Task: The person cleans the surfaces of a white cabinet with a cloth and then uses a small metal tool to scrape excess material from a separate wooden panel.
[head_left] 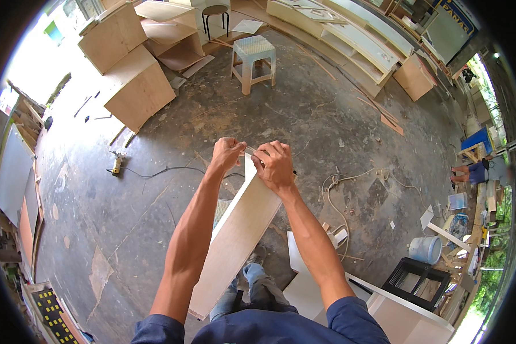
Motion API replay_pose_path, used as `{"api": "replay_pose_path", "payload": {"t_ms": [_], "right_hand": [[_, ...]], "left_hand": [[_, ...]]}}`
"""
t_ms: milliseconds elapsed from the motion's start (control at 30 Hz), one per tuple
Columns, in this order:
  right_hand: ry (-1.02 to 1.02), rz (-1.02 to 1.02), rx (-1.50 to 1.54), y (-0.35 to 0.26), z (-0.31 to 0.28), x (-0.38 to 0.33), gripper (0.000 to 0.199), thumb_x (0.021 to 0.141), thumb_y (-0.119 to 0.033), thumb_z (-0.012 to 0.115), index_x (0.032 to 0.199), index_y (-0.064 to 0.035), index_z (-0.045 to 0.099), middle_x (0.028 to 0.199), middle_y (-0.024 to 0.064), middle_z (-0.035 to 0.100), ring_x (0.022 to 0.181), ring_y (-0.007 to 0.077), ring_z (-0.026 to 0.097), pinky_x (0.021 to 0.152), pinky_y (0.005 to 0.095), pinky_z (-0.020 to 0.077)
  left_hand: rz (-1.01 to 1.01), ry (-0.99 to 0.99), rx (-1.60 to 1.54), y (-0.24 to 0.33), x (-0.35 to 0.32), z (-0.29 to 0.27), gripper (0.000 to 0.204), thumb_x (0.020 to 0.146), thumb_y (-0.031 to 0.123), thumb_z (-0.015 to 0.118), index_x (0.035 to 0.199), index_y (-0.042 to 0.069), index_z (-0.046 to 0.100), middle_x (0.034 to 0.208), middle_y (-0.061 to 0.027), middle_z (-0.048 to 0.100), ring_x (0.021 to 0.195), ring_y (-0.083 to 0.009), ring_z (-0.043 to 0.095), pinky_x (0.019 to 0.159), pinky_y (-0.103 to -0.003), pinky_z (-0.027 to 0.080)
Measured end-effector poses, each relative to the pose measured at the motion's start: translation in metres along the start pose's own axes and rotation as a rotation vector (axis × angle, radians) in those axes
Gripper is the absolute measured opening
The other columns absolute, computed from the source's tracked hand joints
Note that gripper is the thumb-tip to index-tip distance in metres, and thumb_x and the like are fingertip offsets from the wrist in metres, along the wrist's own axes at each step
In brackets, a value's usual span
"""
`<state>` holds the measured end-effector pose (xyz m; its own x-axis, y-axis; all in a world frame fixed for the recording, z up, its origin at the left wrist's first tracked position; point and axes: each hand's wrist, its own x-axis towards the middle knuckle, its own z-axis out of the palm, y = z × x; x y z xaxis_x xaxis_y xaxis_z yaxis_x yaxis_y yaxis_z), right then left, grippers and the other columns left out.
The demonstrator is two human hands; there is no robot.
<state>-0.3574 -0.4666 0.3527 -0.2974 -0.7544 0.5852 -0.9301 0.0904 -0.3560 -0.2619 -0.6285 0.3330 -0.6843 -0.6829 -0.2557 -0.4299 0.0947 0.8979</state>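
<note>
A long pale wooden board [238, 229] with a white edge slants away from my body, its near end beside my legs. At its far end my left hand [228, 153] is closed in a pinch by the corner. What lies in those fingers is too small to make out. My right hand [275, 166] is closed over the same end, with its thumb against the board. Between the two hands a thin, light sliver shows at the board's tip. Partly hidden under the board is a light patterned surface [221, 211].
A yellow power tool [116, 164] with a dark cable lies on the floor at left. A plastic stool [253, 60] stands ahead, near wooden cabinets [140, 94]. At right are a loose pale cord [332, 198], a bucket [424, 250], a black frame [415, 284] and a seated person [476, 172].
</note>
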Motion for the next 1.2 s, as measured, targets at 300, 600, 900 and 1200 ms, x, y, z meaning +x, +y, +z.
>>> {"api": "replay_pose_path", "payload": {"t_ms": [300, 600, 900, 1200], "right_hand": [[-0.001, -0.002, 0.008, 0.000, 0.002, 0.000, 0.008, 0.080, -0.017, 0.073, 0.084, -0.0106, 0.072, 0.094, 0.0005, 0.065, 0.096, 0.0224, 0.059, 0.089, 0.0425, 0.0420], [-0.004, 0.003, 0.015, 0.001, 0.004, -0.002, 0.007, 0.081, -0.017, 0.073, 0.083, -0.0105, 0.071, 0.094, 0.0009, 0.065, 0.096, 0.0223, 0.060, 0.089, 0.0430, 0.0418], [0.008, 0.016, 0.004, 0.003, 0.004, -0.003, 0.006, 0.079, -0.015, 0.073, 0.081, -0.0096, 0.071, 0.093, 0.0018, 0.064, 0.094, 0.0230, 0.060, 0.089, 0.0435, 0.0428], [0.038, 0.080, 0.057, 0.002, 0.006, -0.004, 0.006, 0.080, -0.013, 0.072, 0.080, -0.0083, 0.070, 0.091, 0.0028, 0.066, 0.092, 0.0243, 0.062, 0.089, 0.0430, 0.0437]], "left_hand": [[0.049, 0.083, 0.007, -0.004, 0.003, 0.003, 0.031, 0.089, 0.026, 0.071, 0.079, -0.004, 0.071, 0.072, -0.0138, 0.072, 0.054, -0.0173, 0.065, 0.050, -0.034, 0.052], [0.056, 0.063, 0.072, -0.005, 0.007, 0.003, 0.029, 0.088, 0.027, 0.071, 0.082, -0.002, 0.072, 0.070, -0.0128, 0.071, 0.057, -0.0186, 0.066, 0.054, -0.034, 0.053], [0.059, 0.035, 0.180, 0.005, 0.009, 0.004, 0.029, 0.088, 0.027, 0.073, 0.081, 0.000, 0.071, 0.072, -0.0124, 0.071, 0.063, -0.0192, 0.067, 0.054, -0.035, 0.051], [0.164, 0.063, 0.351, 0.010, 0.010, 0.006, 0.031, 0.089, 0.032, 0.070, 0.082, 0.002, 0.071, 0.071, -0.0120, 0.071, 0.073, -0.0207, 0.071, 0.067, -0.037, 0.053]]}}
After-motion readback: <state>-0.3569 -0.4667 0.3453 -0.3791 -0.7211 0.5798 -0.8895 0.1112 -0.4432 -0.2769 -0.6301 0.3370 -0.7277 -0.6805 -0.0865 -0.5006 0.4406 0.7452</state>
